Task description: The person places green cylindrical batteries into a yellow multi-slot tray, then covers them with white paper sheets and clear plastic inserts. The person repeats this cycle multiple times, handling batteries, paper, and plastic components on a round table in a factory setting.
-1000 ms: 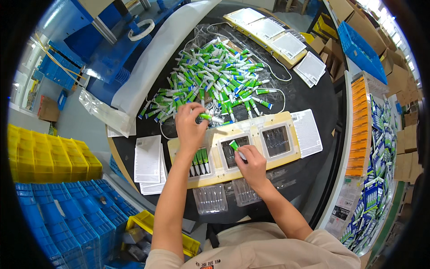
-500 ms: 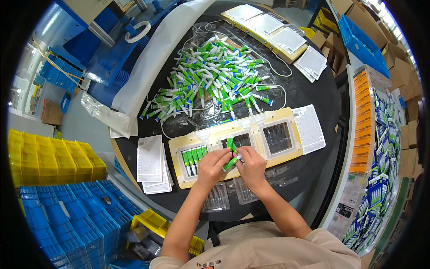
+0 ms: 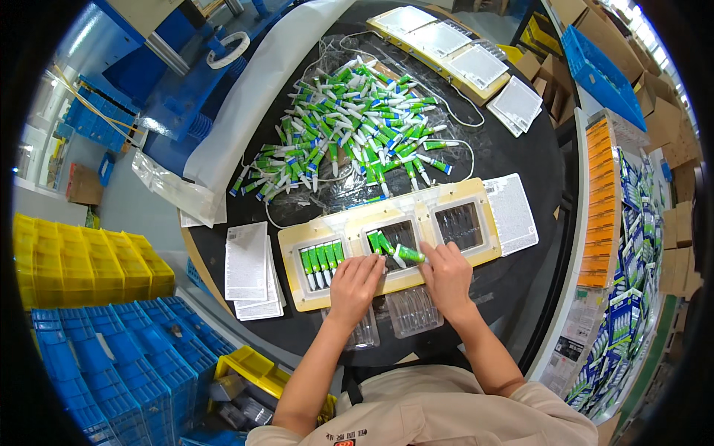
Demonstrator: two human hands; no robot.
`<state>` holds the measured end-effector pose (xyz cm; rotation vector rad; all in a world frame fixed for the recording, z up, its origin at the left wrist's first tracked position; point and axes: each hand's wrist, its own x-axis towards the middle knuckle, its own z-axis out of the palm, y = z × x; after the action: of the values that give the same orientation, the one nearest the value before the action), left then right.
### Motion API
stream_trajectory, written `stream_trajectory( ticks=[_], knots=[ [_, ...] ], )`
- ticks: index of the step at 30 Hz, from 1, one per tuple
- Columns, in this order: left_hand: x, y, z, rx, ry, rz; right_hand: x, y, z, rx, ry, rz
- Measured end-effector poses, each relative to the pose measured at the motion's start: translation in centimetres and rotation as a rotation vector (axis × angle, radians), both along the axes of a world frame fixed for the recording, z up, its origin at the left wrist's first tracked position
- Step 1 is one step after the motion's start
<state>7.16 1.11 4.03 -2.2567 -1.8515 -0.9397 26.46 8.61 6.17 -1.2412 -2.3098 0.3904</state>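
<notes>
Middle pocket (image 3: 402, 231) of the yellow fixture (image 3: 335, 225), centre of frame: two green tubes (image 3: 373, 241) are lying along its left side, roughly side by side. A third, the loose tube (image 3: 409, 254), is lying tilted across the lower right of that pocket, white nozzle toward lower left, out of line with the pair.

Left hand (image 3: 355, 288) is resting over the gap between left and middle pockets, fingers straight and pressed together, tips by the pair's nozzle ends. Can't tell if it's pinching anything.

Right hand (image 3: 448, 279) is sitting on the pocket's right edge, fingers bent, index and thumb tips at the loose tube's flat green end. Can't tell if they're gripping or just touching.

Reference is upper left of the hands: filled row (image 3: 322, 256) is standing parallel, green ends up-frame, nozzles down-frame. My take: turn the loose tube to match before pressing, steer by the flat end, don't squeeze the body. Left fingertips should be steadying the pair lightly so they aren't riding up. Tube pile (image 3: 357, 123) is lying upper centre, well apart from both hands.
</notes>
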Motion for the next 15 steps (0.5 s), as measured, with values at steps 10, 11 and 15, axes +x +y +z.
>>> stream_trajectory(
  ticks=[10,11,15],
  knots=[
    [0.9,-0.3,-0.3,-0.265,0.078,-0.047,-1.6,0.2,-0.5,-0.082,0.063,-0.025],
    [0.8,-0.3,-0.4,-0.271,0.078,-0.053,-1.7,0.1,-0.7,-0.088,0.086,-0.027],
    [0.1,-0.1,-0.8,-0.239,0.049,-0.032,-2.3,-0.1,-1.5,0.047,0.187,-0.018]
  ],
)
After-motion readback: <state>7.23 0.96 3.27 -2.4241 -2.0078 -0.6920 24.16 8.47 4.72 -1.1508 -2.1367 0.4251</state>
